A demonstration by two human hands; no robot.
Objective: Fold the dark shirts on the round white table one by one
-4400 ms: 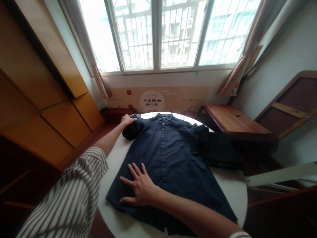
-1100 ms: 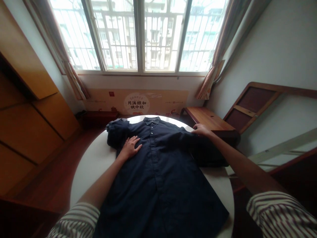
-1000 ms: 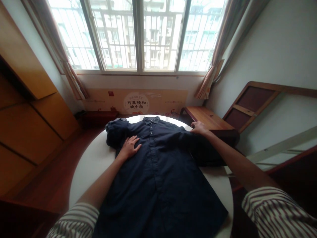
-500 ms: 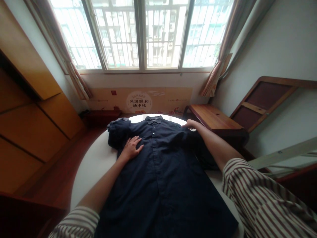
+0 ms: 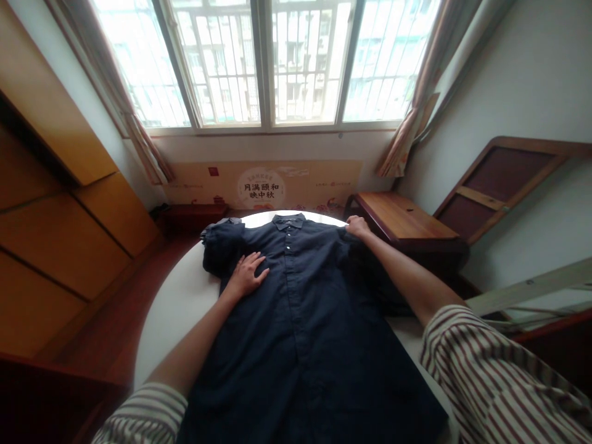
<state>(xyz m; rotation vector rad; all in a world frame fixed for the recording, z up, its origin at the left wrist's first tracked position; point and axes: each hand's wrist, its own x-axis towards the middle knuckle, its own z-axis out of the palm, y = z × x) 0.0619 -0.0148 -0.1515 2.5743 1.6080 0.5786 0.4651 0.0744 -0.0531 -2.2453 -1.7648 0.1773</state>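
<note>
A dark navy button-up shirt (image 5: 296,308) lies front side up, its collar at the far edge of a round white table (image 5: 161,333). My left hand (image 5: 250,273) rests flat on the left side of the shirt's chest, fingers spread. At the right shoulder, my right hand (image 5: 358,226) has its fingers closed on the shirt's cloth. The sleeve on the left is bunched up beside the chest. On the right, the other sleeve hangs in dark folds below my right forearm, partly hidden by it.
Beyond the table on the right stands a wooden desk (image 5: 402,216), with a framed wooden panel (image 5: 499,179) leaning by the wall. Wooden cabinets (image 5: 46,228) line the left side. A printed banner (image 5: 203,185) runs below the barred window (image 5: 222,68).
My right hand has moved slightly up at the shoulder, pulling the cloth there straighter. The left hand stays in place on the chest.
</note>
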